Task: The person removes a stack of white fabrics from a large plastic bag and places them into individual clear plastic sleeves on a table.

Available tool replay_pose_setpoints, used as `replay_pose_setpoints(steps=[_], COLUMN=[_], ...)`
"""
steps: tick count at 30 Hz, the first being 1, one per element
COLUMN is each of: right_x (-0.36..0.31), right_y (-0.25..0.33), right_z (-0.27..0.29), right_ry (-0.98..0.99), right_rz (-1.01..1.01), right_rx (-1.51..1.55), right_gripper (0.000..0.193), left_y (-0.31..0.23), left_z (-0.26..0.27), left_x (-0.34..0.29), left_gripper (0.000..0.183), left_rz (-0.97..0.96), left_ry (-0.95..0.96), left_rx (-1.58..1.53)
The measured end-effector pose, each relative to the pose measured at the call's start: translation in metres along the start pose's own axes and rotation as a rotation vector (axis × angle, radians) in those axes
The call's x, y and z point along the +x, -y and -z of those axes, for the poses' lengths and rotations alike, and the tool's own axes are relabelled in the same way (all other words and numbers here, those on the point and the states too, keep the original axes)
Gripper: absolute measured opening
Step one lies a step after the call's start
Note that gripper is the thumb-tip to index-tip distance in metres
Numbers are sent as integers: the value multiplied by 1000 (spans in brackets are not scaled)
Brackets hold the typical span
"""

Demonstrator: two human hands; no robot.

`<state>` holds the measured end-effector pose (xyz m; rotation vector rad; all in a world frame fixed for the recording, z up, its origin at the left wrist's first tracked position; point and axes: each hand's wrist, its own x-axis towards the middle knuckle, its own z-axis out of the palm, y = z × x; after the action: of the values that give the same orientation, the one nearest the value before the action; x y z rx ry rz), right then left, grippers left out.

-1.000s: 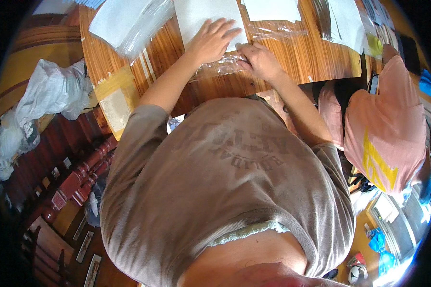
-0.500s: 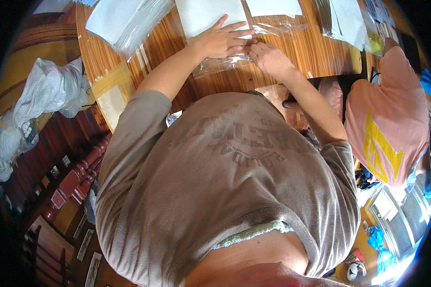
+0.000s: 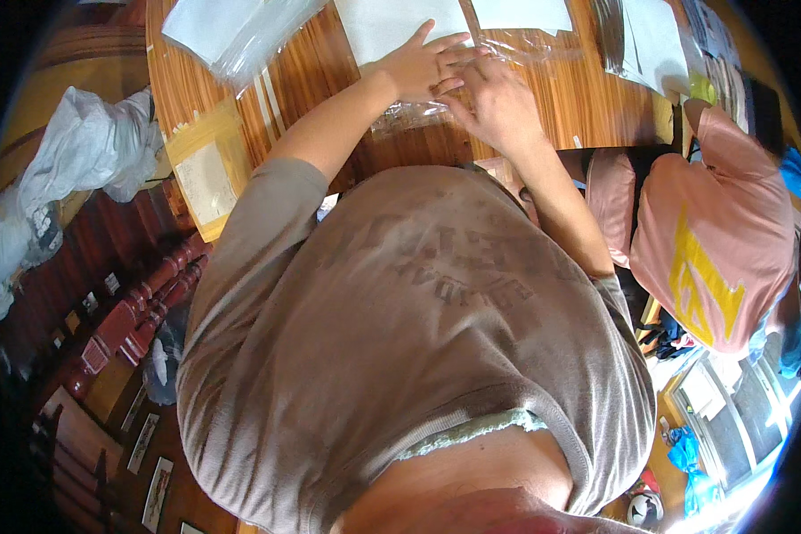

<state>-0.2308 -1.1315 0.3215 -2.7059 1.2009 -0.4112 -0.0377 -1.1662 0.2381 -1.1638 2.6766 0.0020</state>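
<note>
My left hand [image 3: 416,73] lies with fingers spread over the lower part of a white sheet [image 3: 400,31] that appears to be inside a clear plastic sleeve [image 3: 409,117]. The sleeve's glossy edge shows below that hand, toward me. Close on its right, my right hand [image 3: 500,102] rests with thumb and fingers apart, the thumb reaching toward the left hand's lower fingers. Its fingertips touch or overlap the left hand's fingertips at the sheet's right edge. I see nothing held in either hand, though the sleeve beneath them is partly hidden.
On the wooden table [image 3: 311,98], plastic-wrapped white sheets [image 3: 227,36] lie at left, another sheet [image 3: 523,13] behind my right hand, and more sheets [image 3: 651,44] at right. A person in a pink shirt [image 3: 707,240] sits at my right. White sacks [image 3: 93,142] are at far left.
My right hand has shifted slightly and turned from a pinch near the sleeve's edge to fingers spread apart beside the left hand. The left hand stays spread on the sheet.
</note>
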Motion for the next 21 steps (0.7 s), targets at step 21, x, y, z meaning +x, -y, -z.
replay_pose_setpoints(steps=[21], right_x=[-43], right_y=[1], right_z=[-27], right_ry=[60], right_rz=[556], right_rx=[-138], right_gripper=[24], left_y=[6], left_z=[-22], left_x=[13], left_gripper=[64], left_rz=[-53], left_ry=[-213], left_rx=[-283])
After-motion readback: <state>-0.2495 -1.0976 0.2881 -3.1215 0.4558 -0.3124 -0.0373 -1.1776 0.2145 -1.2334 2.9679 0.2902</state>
